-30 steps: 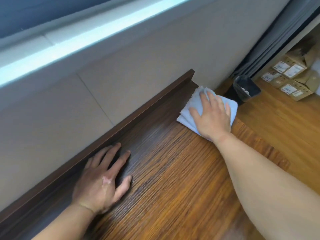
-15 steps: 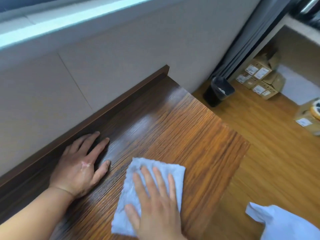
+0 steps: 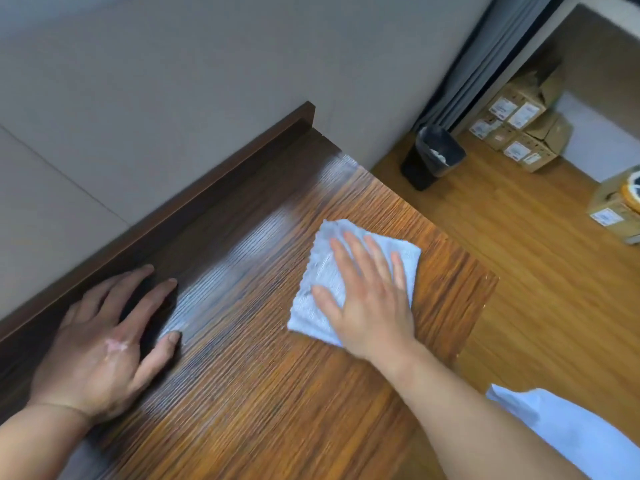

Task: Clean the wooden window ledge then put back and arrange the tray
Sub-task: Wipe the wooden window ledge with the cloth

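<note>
Right hand (image 3: 367, 306) flat on the white cloth (image 3: 320, 271), centre of frame, on the wooden window ledge (image 3: 259, 393).
Right hand: fingers straight and spread, palm pressing the cloth, nothing gripped. Left hand (image 3: 104, 344), lower left: fingers spread, flat on the ledge, fingertips just beside the dark back rail (image 3: 207, 192). The cloth lies near the ledge's right edge; bare ledge runs to the upper corner. The floor (image 3: 536, 271) lies beyond that edge.

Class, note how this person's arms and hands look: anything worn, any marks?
The left forearm and right forearm are bare: no sleeves, gloves or rings. The left hand has a blotchy mark on its back and a thin line, perhaps a bracelet, at its wrist. The right hand looks unmarked.
</note>
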Tool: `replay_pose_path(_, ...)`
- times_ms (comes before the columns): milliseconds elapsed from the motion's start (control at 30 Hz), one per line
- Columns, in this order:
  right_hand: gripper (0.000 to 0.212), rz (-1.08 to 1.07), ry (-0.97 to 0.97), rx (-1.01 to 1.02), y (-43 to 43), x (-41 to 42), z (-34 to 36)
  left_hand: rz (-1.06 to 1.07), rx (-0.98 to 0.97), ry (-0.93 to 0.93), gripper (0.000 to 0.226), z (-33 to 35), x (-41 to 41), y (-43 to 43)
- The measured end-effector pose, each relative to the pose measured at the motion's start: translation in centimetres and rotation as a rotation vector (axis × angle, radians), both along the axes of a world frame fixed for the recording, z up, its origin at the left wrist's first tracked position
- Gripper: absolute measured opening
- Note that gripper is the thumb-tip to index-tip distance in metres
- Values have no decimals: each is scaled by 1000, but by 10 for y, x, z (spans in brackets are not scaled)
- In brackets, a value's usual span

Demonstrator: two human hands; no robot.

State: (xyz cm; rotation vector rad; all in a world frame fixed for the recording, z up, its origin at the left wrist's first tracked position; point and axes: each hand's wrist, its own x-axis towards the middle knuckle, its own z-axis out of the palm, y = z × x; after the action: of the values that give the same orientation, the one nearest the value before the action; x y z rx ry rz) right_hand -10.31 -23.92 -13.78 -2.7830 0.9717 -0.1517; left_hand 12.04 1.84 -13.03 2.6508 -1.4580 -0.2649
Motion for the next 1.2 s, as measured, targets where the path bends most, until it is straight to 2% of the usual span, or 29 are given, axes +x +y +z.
replay_pose_path(167, 73, -269, 92, -6, -95, 41, -10, 4, 6, 18, 71, -2, 1, 1)
replay_pose_path(333, 72, -338, 59, -2, -108, 55, -11, 2, -18, 33, 71, -2, 2, 1)
replay_pose_path(467, 70, -336, 78, 8, -56, 40, -5, -3, -38, 30, 71, 0, 0, 2)
replay_pose_path(733, 69, -203, 85, 36, 150, -40, 2, -15, -25, 12, 71, -1, 1, 4)
replay_pose_path(867, 73, -169, 111, 41, 190, -64, -4, -9, -25, 22, 71, -3, 2, 3)
replay_pose_path(1033, 72, -170, 94, 37, 136, -50, 1, -19, -48, 40, 71, -8, 5, 2)
replay_pose_path(1200, 71, -339, 76, -25, 22, -18, -6, -4, -117, 113, 72, -13, 5, 2)
